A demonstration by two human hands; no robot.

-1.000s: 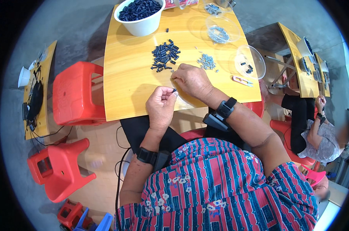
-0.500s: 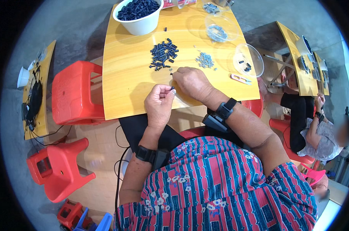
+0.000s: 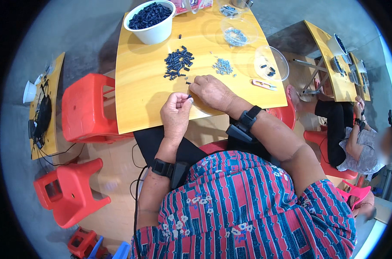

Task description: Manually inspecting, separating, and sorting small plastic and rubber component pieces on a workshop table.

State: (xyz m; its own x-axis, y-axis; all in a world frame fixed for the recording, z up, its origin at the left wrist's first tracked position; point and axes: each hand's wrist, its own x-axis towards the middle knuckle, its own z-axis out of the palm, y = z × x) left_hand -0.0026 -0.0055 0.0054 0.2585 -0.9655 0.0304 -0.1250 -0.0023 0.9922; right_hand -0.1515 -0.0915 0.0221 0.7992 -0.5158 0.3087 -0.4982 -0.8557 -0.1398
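Note:
My left hand [image 3: 175, 113] is closed over the near edge of the table, thumb and forefinger pinching a small black plastic piece [image 3: 189, 97]. Just right of it, my right hand [image 3: 213, 93] has its fingers curled together, their tips hidden from view. A tiny dark bit [image 3: 188, 83] shows beside these fingertips; whether they hold it cannot be made out. Beyond both hands lies a loose pile of short black cylindrical pieces [image 3: 178, 62]. A smaller heap of silvery metal bits [image 3: 223, 66] sits to the right of that pile.
A white tub [image 3: 150, 33] full of black pieces stands at the far left of the wooden table [image 3: 140, 95]. Clear round containers [image 3: 286, 64] line its right side, near small thread snips [image 3: 264, 84]. Red stools [image 3: 88, 105] are at the left; another person [image 3: 356, 146] sits at the right.
The whole view has shifted slightly, so the table things appear a little further left. Both hands keep nearly the same pose, the left still pinching the black piece.

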